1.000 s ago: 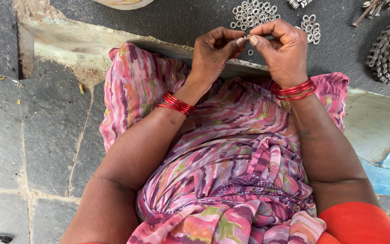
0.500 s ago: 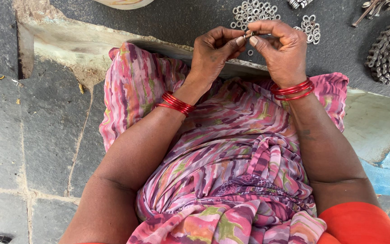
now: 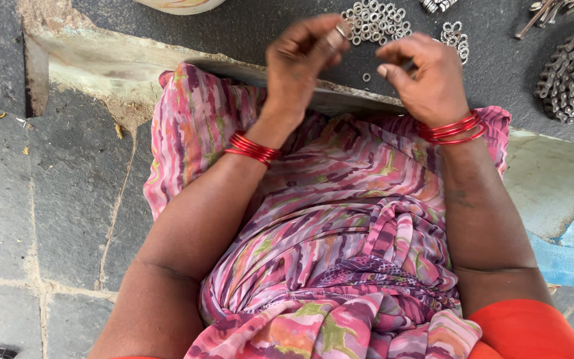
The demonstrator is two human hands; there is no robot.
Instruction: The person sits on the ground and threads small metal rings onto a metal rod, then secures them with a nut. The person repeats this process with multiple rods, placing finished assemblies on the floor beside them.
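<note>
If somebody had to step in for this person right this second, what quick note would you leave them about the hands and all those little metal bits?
Left hand: raised, fingertips pinching a small metal piece.
Right hand: curled beside it; whether it holds anything cannot be told.
The hands are apart.
Pile of small metal rings: on the dark slab just beyond the hands, with a smaller cluster to its right and one loose ring between the hands.
Chain coil: far right.
Done or left: cannot tell.
</note>
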